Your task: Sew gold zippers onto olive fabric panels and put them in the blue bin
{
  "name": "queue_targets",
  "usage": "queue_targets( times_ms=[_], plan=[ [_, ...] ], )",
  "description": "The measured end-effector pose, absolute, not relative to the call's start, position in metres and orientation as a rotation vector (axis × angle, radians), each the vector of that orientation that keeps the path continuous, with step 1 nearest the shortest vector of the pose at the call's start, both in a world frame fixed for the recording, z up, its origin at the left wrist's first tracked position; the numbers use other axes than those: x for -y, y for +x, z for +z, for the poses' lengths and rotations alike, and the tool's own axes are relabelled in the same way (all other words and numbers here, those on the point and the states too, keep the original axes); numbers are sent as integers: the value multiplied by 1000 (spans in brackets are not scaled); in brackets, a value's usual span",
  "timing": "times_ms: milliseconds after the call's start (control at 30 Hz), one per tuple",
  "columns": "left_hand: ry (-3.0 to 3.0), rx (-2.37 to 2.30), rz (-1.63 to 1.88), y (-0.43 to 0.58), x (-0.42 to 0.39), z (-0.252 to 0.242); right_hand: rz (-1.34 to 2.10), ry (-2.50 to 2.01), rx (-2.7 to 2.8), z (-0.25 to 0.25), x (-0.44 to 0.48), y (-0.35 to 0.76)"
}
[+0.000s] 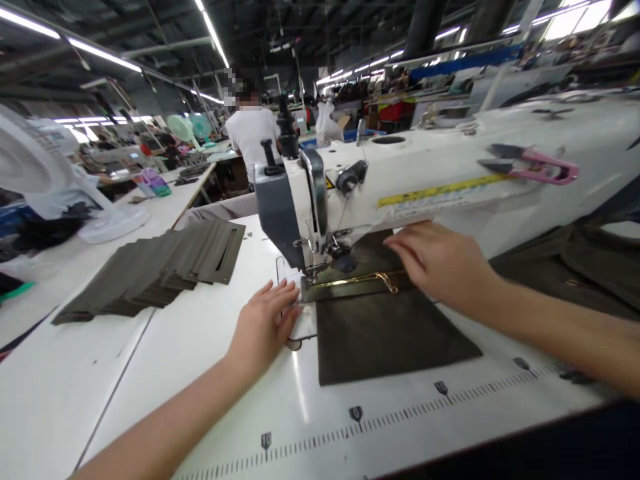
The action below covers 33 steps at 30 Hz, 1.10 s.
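A dark olive fabric panel (390,333) lies under the needle of the white sewing machine (430,173). Across it runs a gold-toothed zipper (345,281), with a gold zipper pull (387,283) near its right end. My left hand (263,323) rests left of the presser foot, fingers stretched out flat, their tips by the panel's left end. To the right of the needle, my right hand (440,260) is closed, thumb and fingers together at the fabric's upper part. Its fingertips partly hide what they pinch.
A fanned stack of olive fabric pieces (165,267) lies on the left of the table. Pink-handled thread snips (540,165) sit on the machine arm. More olive fabric (575,267) is at right. A white fan (45,160) stands left; a person in white (253,137) is beyond.
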<state>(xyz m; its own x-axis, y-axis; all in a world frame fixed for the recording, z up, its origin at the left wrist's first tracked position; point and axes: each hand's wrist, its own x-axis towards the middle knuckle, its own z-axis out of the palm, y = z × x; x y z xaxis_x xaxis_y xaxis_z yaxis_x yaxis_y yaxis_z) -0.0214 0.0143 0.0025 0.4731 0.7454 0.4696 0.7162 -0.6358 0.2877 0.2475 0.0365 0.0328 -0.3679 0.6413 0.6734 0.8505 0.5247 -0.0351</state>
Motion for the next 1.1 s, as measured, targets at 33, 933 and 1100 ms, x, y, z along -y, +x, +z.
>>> queue_targets(
  times_ms=[33, 933, 1100],
  plan=[
    [2704, -1303, 866, -22, -20, -1, -395, -1142, 2195, 29, -26, 238],
    [2935, -1197, 894, -7, -37, -13, -12, -989, 2446, -17, -46, 177],
    [2927, -1212, 883, -4, -40, -10, 11, -1006, 2455, -16, -49, 178]
  ],
)
